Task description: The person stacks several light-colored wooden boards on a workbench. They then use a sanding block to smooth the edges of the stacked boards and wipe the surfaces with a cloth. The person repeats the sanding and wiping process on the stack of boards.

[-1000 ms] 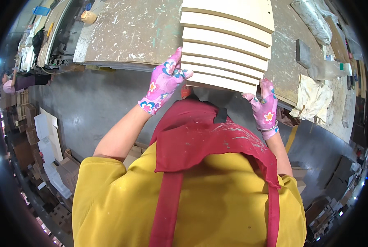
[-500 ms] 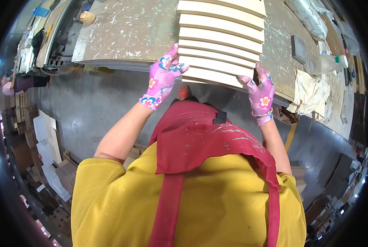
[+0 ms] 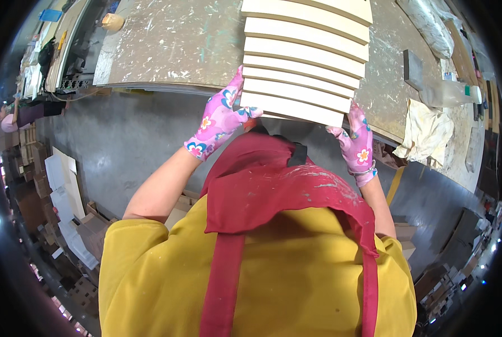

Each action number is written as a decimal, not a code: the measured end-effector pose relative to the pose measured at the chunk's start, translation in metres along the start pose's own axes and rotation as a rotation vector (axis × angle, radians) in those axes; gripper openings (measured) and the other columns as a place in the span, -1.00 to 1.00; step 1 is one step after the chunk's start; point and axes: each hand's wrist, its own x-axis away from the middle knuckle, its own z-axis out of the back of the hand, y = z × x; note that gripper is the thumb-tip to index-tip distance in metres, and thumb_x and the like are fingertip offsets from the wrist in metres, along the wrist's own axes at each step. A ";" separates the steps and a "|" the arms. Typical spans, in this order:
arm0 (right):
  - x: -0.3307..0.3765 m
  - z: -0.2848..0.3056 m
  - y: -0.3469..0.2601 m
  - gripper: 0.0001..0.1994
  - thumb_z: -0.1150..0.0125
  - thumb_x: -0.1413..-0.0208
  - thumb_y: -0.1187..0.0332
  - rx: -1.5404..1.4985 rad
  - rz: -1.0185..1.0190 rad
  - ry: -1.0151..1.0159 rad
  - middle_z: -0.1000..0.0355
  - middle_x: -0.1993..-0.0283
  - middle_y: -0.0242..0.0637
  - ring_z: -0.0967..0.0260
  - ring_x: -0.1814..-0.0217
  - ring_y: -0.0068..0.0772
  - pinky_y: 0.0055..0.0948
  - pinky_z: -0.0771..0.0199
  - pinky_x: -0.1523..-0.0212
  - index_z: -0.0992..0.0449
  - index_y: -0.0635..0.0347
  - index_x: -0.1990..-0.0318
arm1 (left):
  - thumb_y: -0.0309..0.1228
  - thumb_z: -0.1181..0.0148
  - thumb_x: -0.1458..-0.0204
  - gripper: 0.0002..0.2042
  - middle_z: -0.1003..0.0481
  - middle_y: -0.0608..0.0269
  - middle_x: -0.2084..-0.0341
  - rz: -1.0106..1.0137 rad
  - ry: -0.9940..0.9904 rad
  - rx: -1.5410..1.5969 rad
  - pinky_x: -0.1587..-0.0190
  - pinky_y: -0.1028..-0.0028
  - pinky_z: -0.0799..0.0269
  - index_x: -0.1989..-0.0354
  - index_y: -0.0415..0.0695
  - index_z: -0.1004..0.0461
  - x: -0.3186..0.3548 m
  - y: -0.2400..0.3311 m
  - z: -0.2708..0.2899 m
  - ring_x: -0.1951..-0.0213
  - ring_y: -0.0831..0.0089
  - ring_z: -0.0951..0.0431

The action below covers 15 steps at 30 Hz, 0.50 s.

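Observation:
A stepped row of cream-coloured boards, several overlapping like stairs, extends away from me over the workbench's near edge. My left hand, in a pink flowered glove, grips the left end of the nearest board. Its fingers lie along the board's side and its thumb is at the near edge. At the right end, my right hand, in a matching glove, has its thumb by the near corner and its fingers against the side. The undersides of the boards are hidden.
The scuffed workbench carries a dark grey block, a clear plastic bottle and a crumpled cream cloth on the right. An orange-tan container sits far left. Another person is at the left; cardboard pieces stand beyond the floor.
The boards look slightly larger, and their near edge has come a little toward me. Both my hands have moved slightly nearer my body, staying at the two ends.

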 end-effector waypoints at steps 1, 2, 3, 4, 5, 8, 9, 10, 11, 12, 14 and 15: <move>0.000 -0.003 0.000 -0.36 -0.36 -0.04 0.09 0.000 -0.014 0.021 -0.36 -0.22 0.13 -0.27 -0.33 0.10 -0.16 -0.30 -0.28 -0.40 0.32 -0.20 | -0.61 -0.34 0.02 -0.11 -0.24 0.11 -0.33 0.015 0.017 0.005 -0.21 0.49 -0.34 -0.48 -0.20 0.06 0.001 0.001 -0.003 -0.27 0.39 -0.32; 0.000 -0.006 0.001 -0.39 -0.37 -0.04 0.10 -0.001 -0.028 0.041 -0.38 -0.20 0.13 -0.30 -0.31 0.09 -0.17 -0.32 -0.26 -0.43 0.33 -0.17 | -0.62 -0.33 0.01 -0.13 -0.27 0.10 -0.31 0.026 0.050 0.077 -0.12 0.52 -0.39 -0.47 -0.20 0.04 0.000 -0.002 -0.005 -0.22 0.41 -0.37; -0.002 -0.007 0.001 -0.42 -0.37 -0.04 0.12 0.003 -0.034 0.065 -0.40 -0.18 0.13 -0.32 -0.29 0.08 -0.17 -0.34 -0.25 -0.46 0.34 -0.13 | -0.64 -0.32 0.01 -0.15 -0.29 0.09 -0.28 0.029 0.088 0.150 -0.03 0.55 -0.44 -0.46 -0.20 0.01 -0.003 -0.003 -0.008 -0.17 0.42 -0.42; -0.003 -0.008 -0.003 -0.51 -0.37 -0.03 0.18 0.064 -0.018 0.127 -0.46 -0.09 0.11 -0.41 -0.19 0.06 -0.20 -0.42 -0.16 -0.53 0.37 -0.03 | -0.66 -0.31 0.01 -0.17 -0.32 0.09 -0.26 0.032 0.126 0.224 0.05 0.58 -0.49 -0.46 -0.21 -0.01 -0.004 -0.003 -0.011 -0.12 0.43 -0.48; -0.003 -0.010 -0.003 -0.53 -0.37 -0.03 0.20 0.074 -0.036 0.142 -0.47 -0.08 0.11 -0.43 -0.17 0.05 -0.21 -0.44 -0.14 -0.53 0.38 -0.01 | -0.65 -0.31 0.01 -0.18 -0.33 0.10 -0.23 0.082 0.145 0.217 0.05 0.57 -0.51 -0.45 -0.21 -0.03 -0.004 -0.002 -0.014 -0.09 0.46 -0.48; -0.007 -0.017 0.006 -0.59 -0.38 -0.01 0.25 0.085 -0.024 0.233 -0.50 -0.02 0.08 -0.50 -0.07 0.02 -0.24 -0.51 -0.04 -0.57 0.38 0.05 | -0.66 -0.33 0.01 -0.24 -0.37 0.20 -0.06 0.088 0.213 0.129 0.12 0.55 -0.58 -0.41 -0.21 -0.13 -0.013 0.006 -0.015 0.16 0.59 -0.53; -0.007 -0.020 0.011 -0.59 -0.39 -0.01 0.25 0.091 0.001 0.245 -0.50 -0.02 0.08 -0.50 -0.07 0.02 -0.24 -0.51 -0.04 -0.57 0.37 0.05 | -0.65 -0.33 0.00 -0.25 -0.37 0.21 -0.05 0.062 0.211 0.142 0.14 0.56 -0.58 -0.40 -0.22 -0.14 -0.014 0.007 -0.016 0.18 0.60 -0.53; -0.008 -0.021 0.015 -0.59 -0.40 0.00 0.25 0.096 0.027 0.256 -0.51 -0.02 0.07 -0.50 -0.07 0.02 -0.24 -0.51 -0.04 -0.57 0.37 0.06 | -0.65 -0.34 0.00 -0.26 -0.36 0.22 -0.05 0.037 0.209 0.156 0.16 0.58 -0.57 -0.40 -0.22 -0.15 -0.015 0.008 -0.016 0.19 0.60 -0.52; -0.008 -0.022 0.018 -0.59 -0.40 0.00 0.25 0.103 0.053 0.268 -0.51 -0.02 0.07 -0.50 -0.07 0.02 -0.24 -0.51 -0.04 -0.58 0.36 0.06 | -0.64 -0.34 0.00 -0.27 -0.35 0.23 -0.04 0.012 0.208 0.170 0.18 0.59 -0.56 -0.39 -0.23 -0.17 -0.016 0.009 -0.017 0.21 0.61 -0.52; -0.009 -0.022 0.017 -0.56 -0.42 0.02 0.23 0.108 0.037 0.269 -0.51 -0.02 0.07 -0.50 -0.06 0.03 -0.24 -0.51 -0.03 -0.57 0.36 0.05 | -0.64 -0.34 0.00 -0.26 -0.35 0.23 -0.04 0.022 0.212 0.143 0.21 0.60 -0.55 -0.39 -0.23 -0.16 -0.017 0.006 -0.018 0.21 0.62 -0.52; -0.013 -0.018 0.012 -0.53 -0.43 0.04 0.22 0.105 0.003 0.249 -0.51 -0.02 0.06 -0.50 -0.04 0.04 -0.24 -0.51 -0.02 -0.55 0.35 0.02 | -0.63 -0.36 0.01 -0.25 -0.34 0.23 -0.04 0.041 0.219 0.088 0.27 0.62 -0.52 -0.40 -0.24 -0.15 -0.018 0.001 -0.017 0.19 0.62 -0.52; -0.016 -0.013 0.007 -0.51 -0.44 0.04 0.21 0.104 -0.016 0.243 -0.51 -0.02 0.06 -0.50 -0.03 0.04 -0.23 -0.51 -0.01 -0.54 0.35 0.01 | -0.62 -0.33 -0.01 -0.28 -0.39 0.20 -0.03 0.040 0.202 0.054 0.31 0.62 -0.50 -0.39 -0.25 -0.16 -0.020 0.003 -0.017 0.22 0.60 -0.54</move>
